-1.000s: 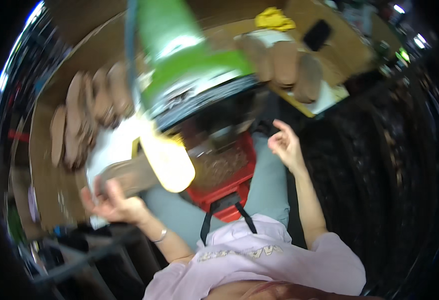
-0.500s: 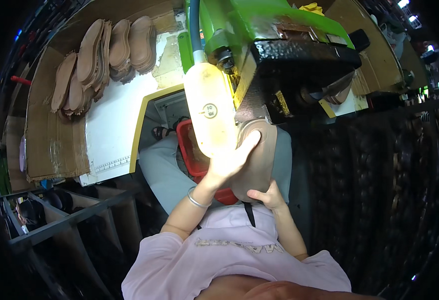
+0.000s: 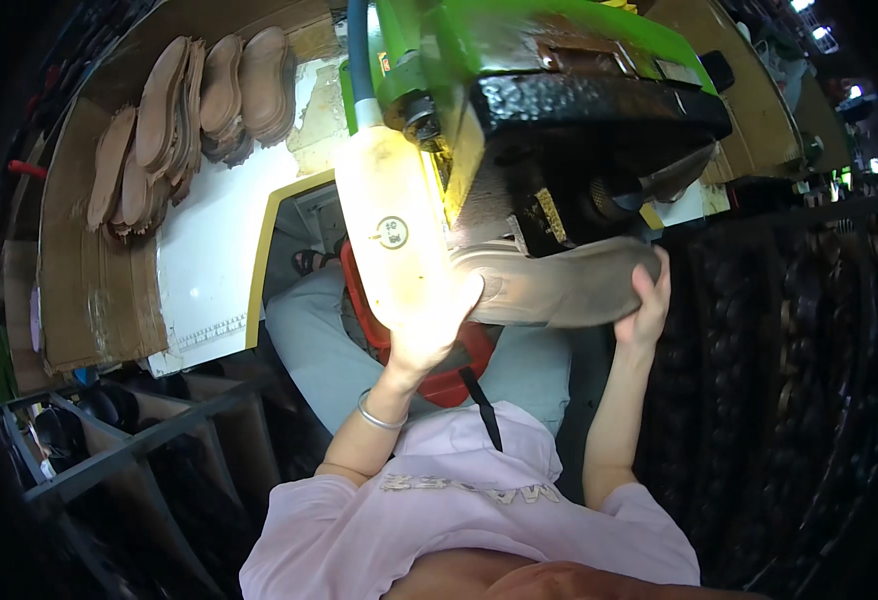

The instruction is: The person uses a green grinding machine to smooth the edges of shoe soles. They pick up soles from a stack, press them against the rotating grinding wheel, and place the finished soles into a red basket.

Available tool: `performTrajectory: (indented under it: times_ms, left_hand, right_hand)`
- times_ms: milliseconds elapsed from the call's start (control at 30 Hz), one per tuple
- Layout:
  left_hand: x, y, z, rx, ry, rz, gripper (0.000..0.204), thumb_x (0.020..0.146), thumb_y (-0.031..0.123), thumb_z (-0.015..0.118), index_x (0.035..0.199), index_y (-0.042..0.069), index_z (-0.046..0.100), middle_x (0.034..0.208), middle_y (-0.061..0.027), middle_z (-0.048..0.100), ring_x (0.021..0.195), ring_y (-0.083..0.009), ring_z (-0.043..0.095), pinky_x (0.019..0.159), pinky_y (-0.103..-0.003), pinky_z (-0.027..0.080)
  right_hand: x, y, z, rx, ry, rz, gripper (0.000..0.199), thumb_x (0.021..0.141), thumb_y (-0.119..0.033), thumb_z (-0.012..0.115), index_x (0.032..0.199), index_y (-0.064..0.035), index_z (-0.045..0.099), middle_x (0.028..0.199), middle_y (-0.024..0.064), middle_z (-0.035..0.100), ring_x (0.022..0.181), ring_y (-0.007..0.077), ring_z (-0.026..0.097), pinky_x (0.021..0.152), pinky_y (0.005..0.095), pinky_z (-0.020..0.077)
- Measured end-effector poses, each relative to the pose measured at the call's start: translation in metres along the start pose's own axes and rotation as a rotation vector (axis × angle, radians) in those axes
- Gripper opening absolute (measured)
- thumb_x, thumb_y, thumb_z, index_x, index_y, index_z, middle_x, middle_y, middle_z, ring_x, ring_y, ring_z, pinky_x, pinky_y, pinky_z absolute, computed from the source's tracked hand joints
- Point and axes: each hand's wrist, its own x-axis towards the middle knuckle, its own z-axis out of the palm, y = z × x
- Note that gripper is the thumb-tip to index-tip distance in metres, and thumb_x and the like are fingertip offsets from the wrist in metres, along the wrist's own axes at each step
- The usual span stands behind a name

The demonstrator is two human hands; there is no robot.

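A brown-grey shoe sole (image 3: 564,287) lies nearly crosswise under the head of the green and black machine (image 3: 599,112), its upper edge against or close to the metal part there. My left hand (image 3: 439,325) grips its left end, thumb on the face; the bright lamp (image 3: 391,225) partly covers these fingers. Around the right end of the sole, my right hand (image 3: 647,305) is closed, with the thumb on the near face and fingers behind.
Stacks of brown soles (image 3: 164,105) stand in a cut-open cardboard box (image 3: 69,290) on the white table (image 3: 204,270) at left. Below the machine, between my knees, is a red plastic bin (image 3: 449,385). Partitioned racks (image 3: 149,430) flank me at lower left.
The sole has swung from nearly upright to nearly crosswise. My right hand has moved up and to the right with its end; my left hand has shifted slightly down and left.
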Motion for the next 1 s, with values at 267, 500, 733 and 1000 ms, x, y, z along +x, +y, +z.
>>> performTrajectory:
  times_ms: [267, 500, 733, 1000]
  left_hand:
    - [0.000, 0.025, -0.047, -0.322, 0.070, -0.047, 0.030, 0.081, -0.001, 0.060, 0.110, -0.010, 0.058, 0.103, -0.0136, 0.066, 0.093, -0.0177, 0.063, 0.085, -0.028, 0.049]
    - [-0.033, 0.019, -0.103, -0.318, 0.177, -0.249, 0.030, 0.082, -0.001, 0.061, 0.111, -0.007, 0.057, 0.103, -0.0115, 0.064, 0.094, -0.0144, 0.060, 0.087, -0.026, 0.045]
    - [-0.096, -0.009, -0.124, -0.592, 0.074, -0.552, 0.030, 0.081, 0.004, 0.068, 0.108, -0.003, 0.056, 0.100, -0.0089, 0.062, 0.093, -0.0138, 0.060, 0.084, -0.029, 0.049]
    - [0.005, 0.008, -0.013, -0.326, -0.234, -0.284, 0.033, 0.083, 0.007, 0.066, 0.113, -0.004, 0.057, 0.103, -0.0055, 0.061, 0.093, -0.0092, 0.053, 0.084, -0.026, 0.044]
  right_hand:
    - [0.049, 0.019, 0.068, 0.239, -0.156, 0.272, 0.042, 0.080, 0.001, 0.059, 0.120, -0.0067, 0.047, 0.105, 0.0088, 0.058, 0.096, 0.0179, 0.059, 0.084, 0.0313, 0.0492]
    - [0.004, 0.035, 0.102, 0.179, -0.254, 0.219, 0.052, 0.074, 0.006, 0.056, 0.124, -0.0007, 0.045, 0.111, 0.0097, 0.058, 0.100, 0.0190, 0.059, 0.088, 0.0315, 0.0479]
    - [-0.013, 0.035, 0.135, 0.043, -0.439, 0.225, 0.041, 0.071, 0.002, 0.069, 0.110, 0.0004, 0.057, 0.101, 0.0065, 0.063, 0.094, 0.0142, 0.059, 0.086, 0.0271, 0.0448]
    - [-0.010, 0.020, 0.134, -0.285, -0.421, 0.142, 0.044, 0.074, -0.003, 0.073, 0.113, 0.0011, 0.053, 0.108, 0.0093, 0.061, 0.098, 0.0166, 0.059, 0.089, 0.0292, 0.0455]
